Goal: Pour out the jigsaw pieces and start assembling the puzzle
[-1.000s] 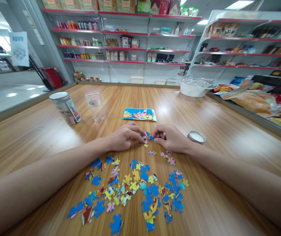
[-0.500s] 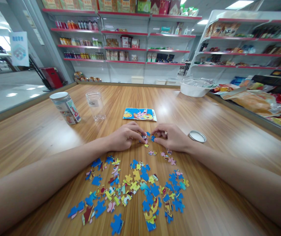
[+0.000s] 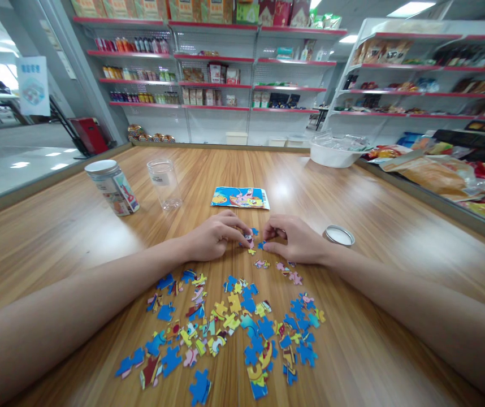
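Observation:
With curled fingers, my left hand (image 3: pixel 215 237) holds the edge of a small joined cluster of puzzle pieces (image 3: pixel 248 239) on the table. My right hand (image 3: pixel 295 240) faces it, thumb and forefinger at a blue puzzle piece (image 3: pixel 261 245) just right of the cluster. Another blue bit shows above, between the hands. Nearer me lie a yellow-and-pink joined bit (image 3: pixel 262 264) and a pink strip of pieces (image 3: pixel 290 273). Many loose puzzle pieces (image 3: pixel 234 305), blue, yellow and pink, spread across the front. Beyond the hands lies a cartoon picture card (image 3: pixel 240 198).
A printed can (image 3: pixel 113 189) and a clear jar (image 3: pixel 165 185) stand at the left on the wooden table. A round metal-rimmed lid (image 3: pixel 339 236) lies right of my right hand. Farther back are a white basin (image 3: pixel 336 154) and packaged snacks (image 3: pixel 441 169); stocked shelves line the wall.
My right hand has shifted slightly toward me, and the blue piece at its thumb sits lower than before. The left hand keeps its place on the cluster.

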{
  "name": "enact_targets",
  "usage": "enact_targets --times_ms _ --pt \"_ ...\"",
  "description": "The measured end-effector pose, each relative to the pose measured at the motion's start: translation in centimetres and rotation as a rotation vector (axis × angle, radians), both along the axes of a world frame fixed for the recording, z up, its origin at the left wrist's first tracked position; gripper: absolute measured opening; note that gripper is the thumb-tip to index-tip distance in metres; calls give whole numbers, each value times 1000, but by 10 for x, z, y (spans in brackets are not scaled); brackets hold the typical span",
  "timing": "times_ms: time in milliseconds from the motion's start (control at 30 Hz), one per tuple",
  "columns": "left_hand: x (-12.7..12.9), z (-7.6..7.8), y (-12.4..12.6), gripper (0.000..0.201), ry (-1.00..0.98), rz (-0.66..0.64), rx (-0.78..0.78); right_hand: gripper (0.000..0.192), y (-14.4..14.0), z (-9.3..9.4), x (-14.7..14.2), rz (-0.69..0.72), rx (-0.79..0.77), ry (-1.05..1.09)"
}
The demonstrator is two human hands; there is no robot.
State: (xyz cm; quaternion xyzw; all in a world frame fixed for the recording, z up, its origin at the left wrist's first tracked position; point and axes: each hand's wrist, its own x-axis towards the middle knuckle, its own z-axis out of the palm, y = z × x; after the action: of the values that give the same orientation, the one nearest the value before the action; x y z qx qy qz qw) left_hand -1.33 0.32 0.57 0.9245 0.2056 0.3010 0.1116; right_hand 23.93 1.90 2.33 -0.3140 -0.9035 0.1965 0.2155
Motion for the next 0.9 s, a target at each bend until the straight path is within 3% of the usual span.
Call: enact_targets --times_ms 200,433,533,667,900 --pt "0 1 0 62 2 8 -2 8 4 -1 2 49 -24 19" --pt "0 0 0 62 2 8 2 5 2 -4 -1 -46 26 74" --pt "0 0 0 62 -1 12 5 14 0 -3 -3 -23 75 68" --pt "0 0 0 61 -8 5 4 7 0 -2 -2 -4 40 53" --pt "0 1 -1 60 16 20 -13 22 7 -7 3 -1 15 116"
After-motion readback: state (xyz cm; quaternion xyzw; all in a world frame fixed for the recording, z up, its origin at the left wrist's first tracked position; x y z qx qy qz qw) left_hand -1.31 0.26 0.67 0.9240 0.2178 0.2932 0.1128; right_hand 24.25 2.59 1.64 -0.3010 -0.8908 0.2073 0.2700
